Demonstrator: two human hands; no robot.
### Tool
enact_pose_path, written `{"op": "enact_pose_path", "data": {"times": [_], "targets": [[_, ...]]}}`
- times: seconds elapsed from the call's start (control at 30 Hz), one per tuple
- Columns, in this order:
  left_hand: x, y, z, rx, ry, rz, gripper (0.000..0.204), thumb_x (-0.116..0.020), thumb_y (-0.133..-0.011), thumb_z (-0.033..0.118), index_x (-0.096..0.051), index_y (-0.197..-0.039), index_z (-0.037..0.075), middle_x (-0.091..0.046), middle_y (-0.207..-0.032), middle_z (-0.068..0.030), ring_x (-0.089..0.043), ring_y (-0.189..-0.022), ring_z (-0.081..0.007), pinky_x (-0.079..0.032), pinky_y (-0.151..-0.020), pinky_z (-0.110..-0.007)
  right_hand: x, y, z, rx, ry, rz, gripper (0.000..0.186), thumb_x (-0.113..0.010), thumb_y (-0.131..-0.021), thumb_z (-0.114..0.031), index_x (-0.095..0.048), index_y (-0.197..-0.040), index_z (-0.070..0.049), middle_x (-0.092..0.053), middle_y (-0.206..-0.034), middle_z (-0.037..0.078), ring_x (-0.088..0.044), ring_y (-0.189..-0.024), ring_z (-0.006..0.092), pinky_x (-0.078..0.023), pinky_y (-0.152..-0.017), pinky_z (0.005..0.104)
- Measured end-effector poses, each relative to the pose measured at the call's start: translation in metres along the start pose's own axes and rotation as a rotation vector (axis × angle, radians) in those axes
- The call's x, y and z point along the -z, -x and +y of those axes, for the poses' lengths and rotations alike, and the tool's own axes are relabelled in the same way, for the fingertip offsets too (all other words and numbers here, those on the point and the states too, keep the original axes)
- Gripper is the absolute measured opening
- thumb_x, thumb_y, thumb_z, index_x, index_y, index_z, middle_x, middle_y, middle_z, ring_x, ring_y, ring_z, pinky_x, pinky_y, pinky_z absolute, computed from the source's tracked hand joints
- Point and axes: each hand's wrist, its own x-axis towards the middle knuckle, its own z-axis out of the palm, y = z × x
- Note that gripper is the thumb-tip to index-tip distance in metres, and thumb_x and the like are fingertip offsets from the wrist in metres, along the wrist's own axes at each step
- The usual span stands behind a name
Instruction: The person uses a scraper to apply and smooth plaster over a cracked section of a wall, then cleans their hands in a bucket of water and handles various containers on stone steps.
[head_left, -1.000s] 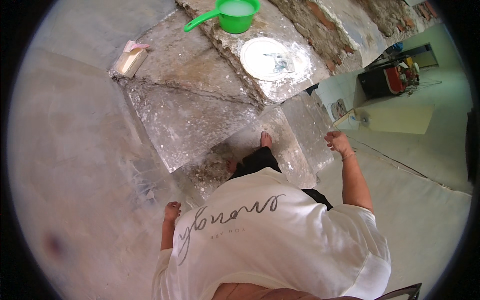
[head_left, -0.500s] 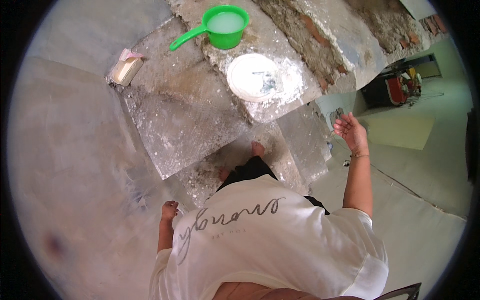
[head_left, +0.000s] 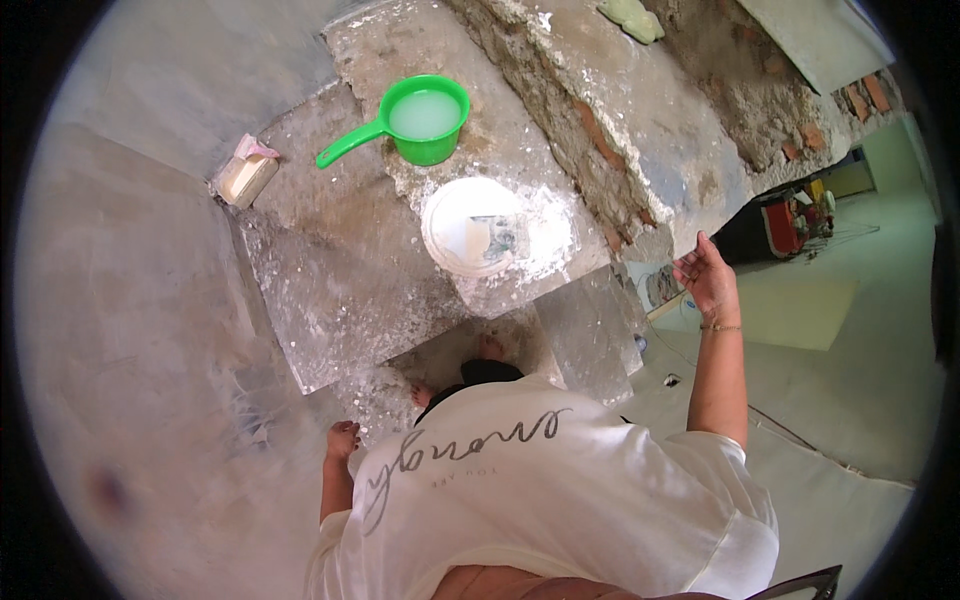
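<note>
My right hand is raised at the right beside a broken step edge, fingers bent and apart, holding nothing; I cannot tell whether it touches the edge. My left hand hangs low at the left, fingers loosely bent, with nothing visible in them. Ahead on the concrete steps, a green dipper holds cloudy whitish liquid. Below it lies a round white lid with a greyish flat piece on it, amid white powder. A pale block with a pink piece on top rests at the left edge.
Broken steps with exposed brick rise to the upper right, bearing a pale green cloth. A plastered wall fills the left. My bare feet are on a lower step. Far right below are a pale floor and piled red and black objects.
The steps, dipper and lid appear lower in the picture, and more of the upper steps shows. My right hand rose, then reached the broken edge; my left hand stays low.
</note>
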Motion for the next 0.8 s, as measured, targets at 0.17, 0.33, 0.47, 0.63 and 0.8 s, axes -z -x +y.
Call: {"op": "enact_pose_path", "data": {"times": [0.17, 0.33, 0.47, 0.63, 0.8], "targets": [[-0.015, 0.010, 0.027, 0.119, 0.083, 0.065, 0.037, -0.060, -0.075, 0.019, -0.050, -0.104, -0.002, -0.058, -0.080, -0.0108, -0.055, -0.058, -0.0182, -0.045, -0.047, -0.028, -0.001, -0.008, -0.004, 0.012, 0.023, -0.010, 0.023, -0.066, -0.072, -0.032, -0.055, -0.074, -0.013, -0.050, -0.066, 0.001, -0.051, -0.065, 0.0159, -0.044, -0.064, 0.0320], [-0.026, 0.010, 0.006, 0.068, 0.062, -0.027, 0.037, -0.060, -0.075, 0.020, -0.051, -0.104, -0.002, -0.059, -0.077, -0.0108, -0.056, -0.058, -0.0189, -0.045, -0.047, -0.029, -0.007, -0.002, -0.006, -0.008, 0.062, 0.043, 0.023, -0.067, -0.072, -0.034, -0.056, -0.075, -0.014, -0.050, -0.068, 0.000, -0.050, -0.067, 0.0160, -0.043, -0.065, 0.0350], [-0.024, -0.005, 0.007, 0.093, 0.038, -0.037, 0.037, -0.060, -0.075, 0.020, -0.052, -0.103, -0.002, -0.059, -0.077, -0.0107, -0.057, -0.060, -0.0195, -0.047, -0.048, -0.030, -0.003, 0.000, -0.003, 0.000, 0.086, 0.073, 0.030, -0.067, -0.070, -0.037, -0.053, -0.076, -0.011, -0.050, -0.078, 0.003, -0.047, -0.081, 0.0205, -0.037, -0.071, 0.0400], [-0.009, -0.023, 0.008, 0.089, 0.009, 0.001, 0.036, -0.060, -0.074, 0.019, -0.052, -0.101, -0.002, -0.059, -0.077, -0.0107, -0.057, -0.060, -0.0192, -0.046, -0.047, -0.030, -0.005, 0.001, -0.001, 0.020, 0.121, 0.106, 0.036, -0.066, -0.070, -0.042, -0.048, -0.072, -0.011, -0.048, -0.079, 0.005, -0.048, -0.087, 0.0263, -0.035, -0.077, 0.0487], [0.017, -0.033, -0.005, -0.007, 0.084, 0.043, 0.034, -0.060, -0.074, 0.019, -0.052, -0.100, -0.002, -0.058, -0.072, -0.0099, -0.055, -0.053, -0.0181, -0.045, -0.043, -0.030, 0.000, -0.009, 0.001, -0.005, 0.146, 0.147, 0.042, -0.066, -0.068, -0.045, -0.050, -0.078, -0.008, -0.051, -0.085, 0.008, -0.044, -0.105, 0.0343, -0.022, -0.090, 0.0596]]}}
